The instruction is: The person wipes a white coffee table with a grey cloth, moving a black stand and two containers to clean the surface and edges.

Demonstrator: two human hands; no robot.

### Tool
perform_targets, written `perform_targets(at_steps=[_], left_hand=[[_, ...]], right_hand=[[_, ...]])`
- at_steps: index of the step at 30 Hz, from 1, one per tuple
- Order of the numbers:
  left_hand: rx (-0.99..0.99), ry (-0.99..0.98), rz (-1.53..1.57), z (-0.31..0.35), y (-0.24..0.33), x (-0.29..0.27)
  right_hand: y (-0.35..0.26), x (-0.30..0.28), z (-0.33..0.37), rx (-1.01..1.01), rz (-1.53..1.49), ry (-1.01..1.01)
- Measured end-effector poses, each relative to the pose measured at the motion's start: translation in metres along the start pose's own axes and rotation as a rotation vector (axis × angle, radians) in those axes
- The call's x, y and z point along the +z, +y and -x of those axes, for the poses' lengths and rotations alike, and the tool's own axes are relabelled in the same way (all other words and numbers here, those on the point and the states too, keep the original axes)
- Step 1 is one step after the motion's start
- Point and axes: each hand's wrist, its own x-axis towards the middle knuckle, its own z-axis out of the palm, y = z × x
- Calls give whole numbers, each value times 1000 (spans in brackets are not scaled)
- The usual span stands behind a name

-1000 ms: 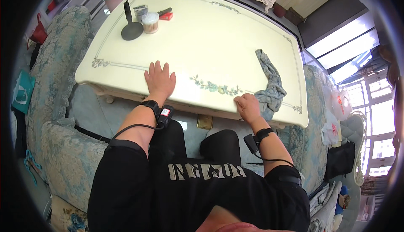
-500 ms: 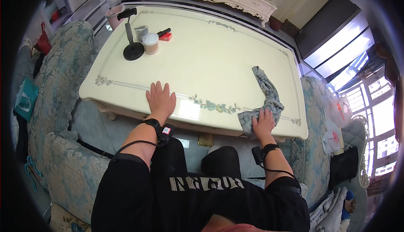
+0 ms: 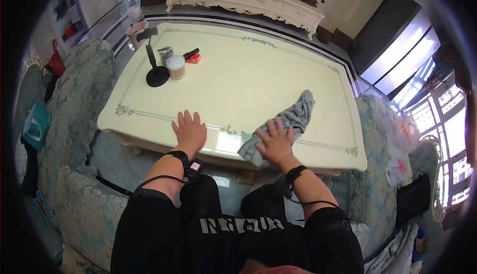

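A grey patterned cloth (image 3: 297, 115) lies bunched and stretched across the near side of the cream table (image 3: 223, 80), its near end at the front edge. My right hand (image 3: 276, 142) presses on the near part of the cloth with its fingers spread, slightly blurred. To its left, my left hand (image 3: 191, 134) rests flat on the tabletop by the front edge, fingers apart, holding nothing. Part of the floral decoration along the near edge is covered by the cloth.
At the table's far left stand a black stand with a round base (image 3: 157, 76), a tub of cotton swabs (image 3: 176, 67), a grey container (image 3: 165, 53) and a red box (image 3: 193, 58) with a black object. Patterned sofas (image 3: 74, 105) flank the table. A carved cabinet (image 3: 238, 3) stands beyond it.
My right hand has slid left along the near edge, dragging the cloth with it. The cloth now slants toward the far right. My left hand stays at the same spot on the table.
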Motion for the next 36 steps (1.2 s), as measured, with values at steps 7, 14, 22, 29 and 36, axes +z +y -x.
perform_targets(at_steps=[7, 14, 22, 29, 36], left_hand=[[101, -186, -150, -17, 0, -18], [154, 27, -87, -15, -13, 7], [180, 95, -7, -13, -18, 16], [180, 102, 5, -11, -27, 20], [279, 181, -44, -10, -33, 23]], right_hand=[[127, 17, 44, 597, -157, 50], [125, 21, 48, 819, 36, -39], [-17, 8, -71, -287, -123, 120], [-49, -28, -169, -638, -123, 20], [61, -19, -216, 71, -127, -89]])
